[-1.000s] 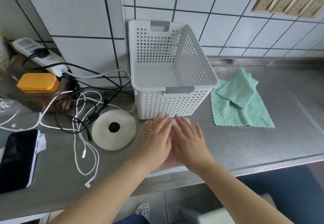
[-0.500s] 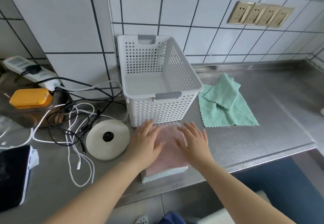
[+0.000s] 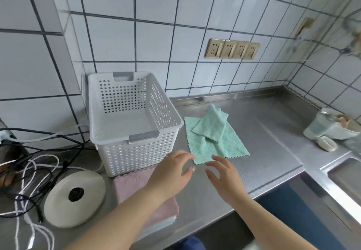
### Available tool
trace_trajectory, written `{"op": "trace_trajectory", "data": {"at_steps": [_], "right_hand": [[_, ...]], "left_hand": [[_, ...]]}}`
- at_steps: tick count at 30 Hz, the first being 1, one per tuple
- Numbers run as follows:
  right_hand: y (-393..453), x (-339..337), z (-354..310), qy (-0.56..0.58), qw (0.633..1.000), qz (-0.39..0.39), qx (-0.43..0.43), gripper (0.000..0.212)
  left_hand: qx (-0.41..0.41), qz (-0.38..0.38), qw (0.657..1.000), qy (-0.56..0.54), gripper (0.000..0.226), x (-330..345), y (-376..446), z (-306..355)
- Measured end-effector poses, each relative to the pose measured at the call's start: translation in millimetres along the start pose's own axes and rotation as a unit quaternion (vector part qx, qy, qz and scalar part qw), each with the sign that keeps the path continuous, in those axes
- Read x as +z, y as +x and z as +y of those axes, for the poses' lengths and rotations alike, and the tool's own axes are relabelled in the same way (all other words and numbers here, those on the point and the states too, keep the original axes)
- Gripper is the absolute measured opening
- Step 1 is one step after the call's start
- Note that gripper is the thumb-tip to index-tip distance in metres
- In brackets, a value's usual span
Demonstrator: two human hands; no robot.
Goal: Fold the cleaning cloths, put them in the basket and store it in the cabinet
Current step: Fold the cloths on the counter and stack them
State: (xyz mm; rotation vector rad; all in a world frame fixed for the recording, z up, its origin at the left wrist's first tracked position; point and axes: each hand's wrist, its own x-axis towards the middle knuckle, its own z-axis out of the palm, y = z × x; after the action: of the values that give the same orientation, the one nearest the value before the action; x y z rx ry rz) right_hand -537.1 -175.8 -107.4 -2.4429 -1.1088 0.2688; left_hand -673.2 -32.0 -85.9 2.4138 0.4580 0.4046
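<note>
Mint-green, quilted, zigzag-edged: one unfolded green cloth (image 3: 214, 142) lying on the steel table (image 3: 263, 132), just right of the basket, with one corner flopped back over itself. Nearer the table's front edge, a folded stack (image 3: 136, 183): pink cloth on top, at least one pale cloth edge showing beneath, exact count impossible to tell; far edge touching or tucked against the basket's front wall. One white perforated basket (image 3: 132, 124) with two grey handle grips, standing upright against the tiled wall, nothing inside. Left hand (image 3: 172, 173) open, fingers loosely spread, hovering at the green cloth's near corner; contact impossible to tell. Right hand (image 3: 226, 177) open too, fingers splayed, just beside the left, gripping nothing. One round white kettle base (image 3: 74, 197) left of the stack, beside tangled cables (image 3: 37, 163).
</note>
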Motion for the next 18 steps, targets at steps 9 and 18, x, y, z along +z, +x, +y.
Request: {"op": "trace_trajectory", "data": {"at_steps": [9,18], "right_hand": [[86.6,-11.3,92.0,-0.010,0.998,-0.057,0.015,0.033],[277.3,-13.1,134.3,-0.036,0.970,-0.167,-0.174,0.037]], "left_hand": [[-0.150,-0.066,0.983,-0.078,0.037,79.6,107.6,-0.7],[-0.479,0.103,0.808,-0.326,0.031,150.3,249.9,-38.1]]}}
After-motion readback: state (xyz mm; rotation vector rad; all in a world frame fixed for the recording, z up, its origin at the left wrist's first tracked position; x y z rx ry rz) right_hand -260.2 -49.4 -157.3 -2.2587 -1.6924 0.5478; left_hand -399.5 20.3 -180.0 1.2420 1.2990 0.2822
